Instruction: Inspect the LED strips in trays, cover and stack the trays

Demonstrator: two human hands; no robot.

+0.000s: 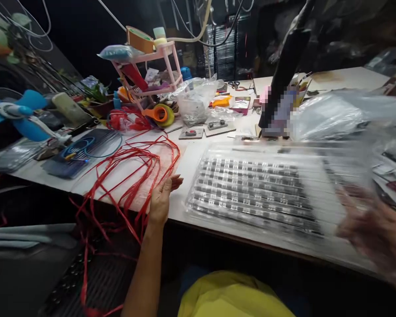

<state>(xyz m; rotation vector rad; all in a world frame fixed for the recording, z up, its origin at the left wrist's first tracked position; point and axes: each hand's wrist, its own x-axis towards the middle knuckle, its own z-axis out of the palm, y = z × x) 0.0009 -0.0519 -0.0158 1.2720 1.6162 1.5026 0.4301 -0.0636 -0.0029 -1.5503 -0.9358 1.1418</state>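
Note:
A clear plastic tray (251,189) with rows of small dark parts lies flat on the white table (350,79) in front of me. My left hand (161,200) hovers at the table's near edge, fingers apart, between the tray and a tangle of red plastic strings (135,163); it holds nothing. My right hand (379,233) is blurred at the lower right, at the tray's right end. Whether it grips the tray I cannot tell. Blurred clear plastic sheets (343,114) lie past it.
A pink rack (152,66) with tape rolls and clutter stands at the back left. An orange tape dispenser (158,114), a clear bag (194,103), small flat boards (204,128) and a dark upright stand (284,70) sit behind the tray. A blue fan (16,112) is at the far left.

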